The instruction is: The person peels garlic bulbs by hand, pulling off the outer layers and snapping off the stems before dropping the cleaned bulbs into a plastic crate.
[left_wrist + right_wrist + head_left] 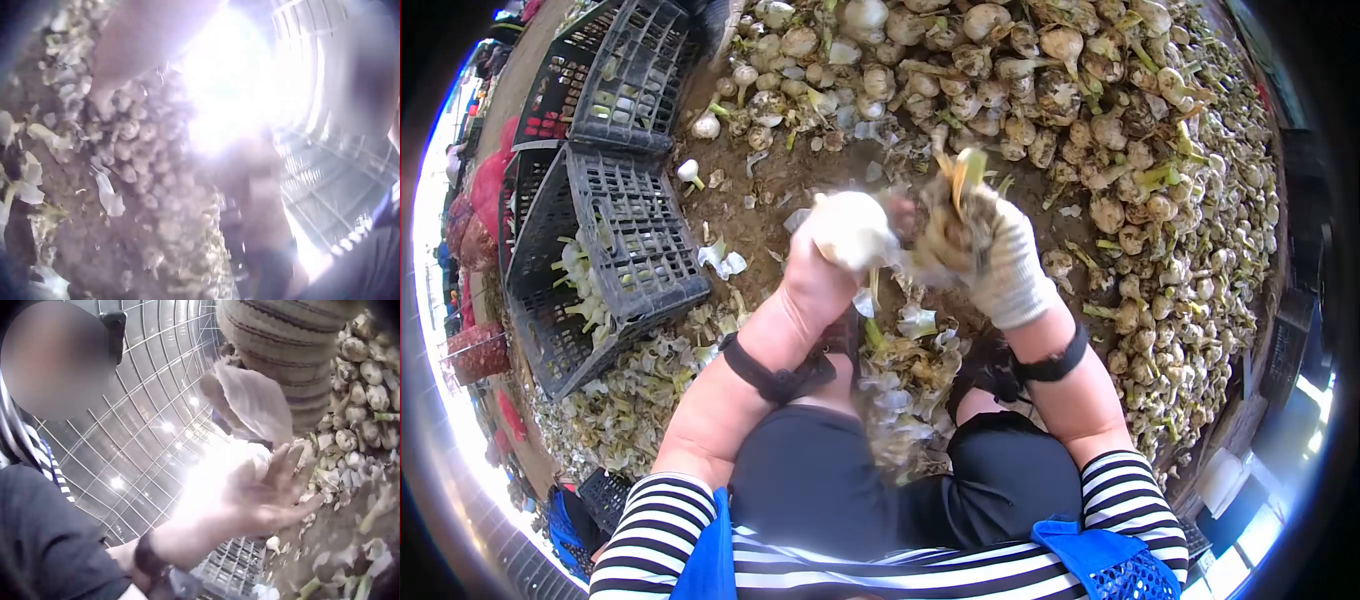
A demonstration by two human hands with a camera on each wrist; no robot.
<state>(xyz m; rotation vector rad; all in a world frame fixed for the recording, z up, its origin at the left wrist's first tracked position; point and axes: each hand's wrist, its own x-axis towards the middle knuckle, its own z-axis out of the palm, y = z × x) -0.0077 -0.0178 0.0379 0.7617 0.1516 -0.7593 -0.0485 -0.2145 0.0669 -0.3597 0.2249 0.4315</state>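
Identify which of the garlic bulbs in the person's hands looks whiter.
The smooth pale bulb in the bare left hand; the brownish bulb in the gloved right hand is rougher, with dry, leafy stalk attached.

Black-and-white striped sleeves, black wristbands.

We count two hands: one left hand and one right hand, with one glove and two dark wristbands between them. We see one white bulb held, two pale bulbs beside the crates, at least two crates, and piled bulbs too many to count.
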